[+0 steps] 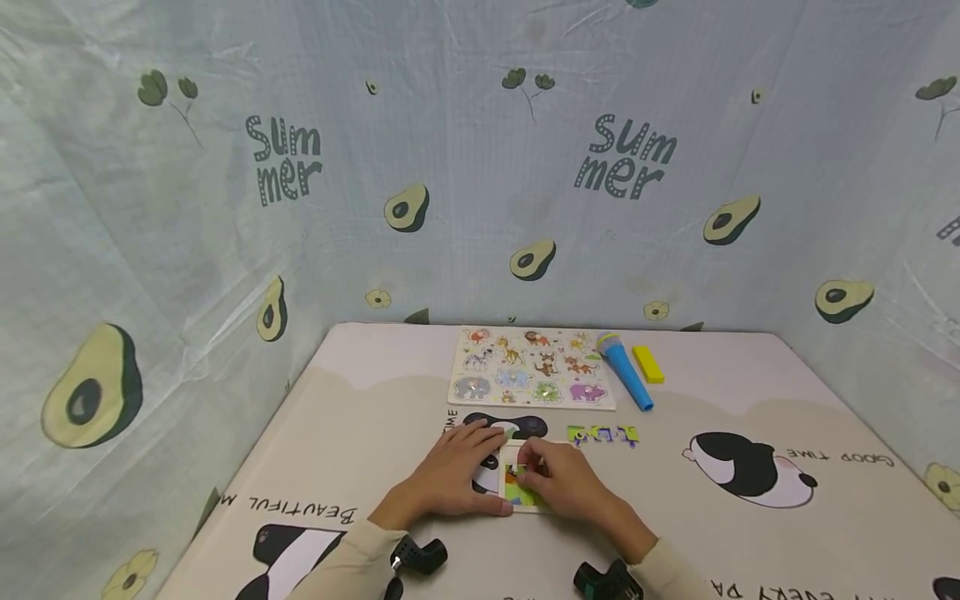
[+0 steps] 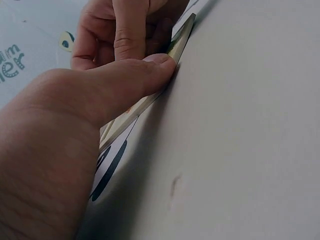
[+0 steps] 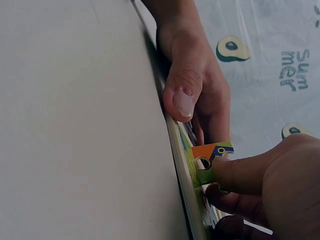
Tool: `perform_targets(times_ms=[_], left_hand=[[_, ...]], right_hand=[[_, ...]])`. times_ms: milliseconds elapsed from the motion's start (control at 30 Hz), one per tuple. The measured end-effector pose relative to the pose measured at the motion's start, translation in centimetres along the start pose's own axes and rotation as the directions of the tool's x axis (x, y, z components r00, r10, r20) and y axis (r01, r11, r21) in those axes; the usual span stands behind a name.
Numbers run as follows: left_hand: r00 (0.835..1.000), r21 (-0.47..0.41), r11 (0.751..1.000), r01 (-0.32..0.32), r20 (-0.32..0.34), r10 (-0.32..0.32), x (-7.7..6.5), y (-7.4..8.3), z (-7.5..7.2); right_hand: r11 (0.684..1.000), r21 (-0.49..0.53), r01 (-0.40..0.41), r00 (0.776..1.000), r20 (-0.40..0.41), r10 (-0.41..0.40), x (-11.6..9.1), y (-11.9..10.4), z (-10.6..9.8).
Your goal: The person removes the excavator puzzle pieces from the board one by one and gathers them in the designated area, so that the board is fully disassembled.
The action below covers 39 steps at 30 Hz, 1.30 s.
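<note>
A small jigsaw tray (image 1: 534, 509) with a pale rim and bright green pieces lies flat on the table in front of me. My left hand (image 1: 457, 471) rests along its left side, fingers extended toward the far corner and thumb on the near edge, as the left wrist view also shows. Over the tray, my right hand (image 1: 566, 477) pinches a jigsaw piece (image 3: 204, 151) in orange, green and blue between thumb and fingers. The piece stands tilted above the tray in the right wrist view. My fingers hide part of the tray's inside.
Beyond the hands lies an animal puzzle board (image 1: 531, 403). Right of it are a blue toy microphone (image 1: 628, 375) and a yellow block (image 1: 648, 365). Joined jigsaw pieces (image 1: 603, 434) lie right of the tray. A printed curtain (image 1: 465, 150) encloses the table's far and side edges.
</note>
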State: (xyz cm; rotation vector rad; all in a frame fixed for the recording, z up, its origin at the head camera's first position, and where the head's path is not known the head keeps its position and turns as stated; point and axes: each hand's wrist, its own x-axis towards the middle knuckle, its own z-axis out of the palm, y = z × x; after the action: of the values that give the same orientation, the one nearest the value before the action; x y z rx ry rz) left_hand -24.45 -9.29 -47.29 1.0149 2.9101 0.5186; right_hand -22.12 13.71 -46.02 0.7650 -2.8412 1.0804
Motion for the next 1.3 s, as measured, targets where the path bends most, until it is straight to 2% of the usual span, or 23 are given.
perform_targets(times_ms=[200, 400, 667, 867, 1000, 1067, 1167, 1300], left_hand=[[1.000, 0.005, 1.000, 0.008, 0.004, -0.008, -0.1, 0.0, 0.1], [1.000, 0.006, 1.000, 0.004, 0.003, -0.004, -0.1, 0.1, -0.1], [1.000, 0.010, 1.000, -0.001, -0.009, 0.001, 0.1, 0.0, -0.1], [1.000, 0.012, 1.000, 0.007, -0.001, -0.007, -0.1, 0.1, 0.0], [1.000, 0.009, 1.000, 0.002, -0.002, -0.002, -0.1, 0.1, -0.1], [1.000, 0.009, 1.000, 0.001, -0.003, -0.001, -0.1, 0.1, -0.1], [1.000, 0.006, 1.000, 0.002, -0.002, -0.002, -0.1, 0.2, -0.2], [1.000, 0.006, 1.000, 0.009, 0.002, -0.009, 0.0, 0.2, -0.2]], right_hand=[[1.000, 0.020, -0.020, 0.999, 0.032, 0.019, 0.0, -0.2, -0.1], [0.999, -0.039, -0.016, 0.997, 0.081, 0.019, 0.1, -0.6, -0.1], [0.996, -0.065, 0.053, 0.998, 0.038, -0.051, 0.3, -0.9, 0.1], [0.998, 0.022, 0.065, 0.998, 0.015, -0.066, 0.1, -0.5, 0.2], [0.989, 0.135, 0.067, 0.998, -0.015, -0.066, -0.2, 0.1, -0.6], [0.985, 0.159, 0.066, 0.997, -0.038, -0.060, -0.3, 0.5, -1.1], [0.985, 0.167, 0.037, 0.998, -0.064, -0.026, -0.7, 0.9, -1.9], [0.986, 0.159, -0.051, 0.994, -0.084, 0.065, -1.3, 1.3, -3.0]])
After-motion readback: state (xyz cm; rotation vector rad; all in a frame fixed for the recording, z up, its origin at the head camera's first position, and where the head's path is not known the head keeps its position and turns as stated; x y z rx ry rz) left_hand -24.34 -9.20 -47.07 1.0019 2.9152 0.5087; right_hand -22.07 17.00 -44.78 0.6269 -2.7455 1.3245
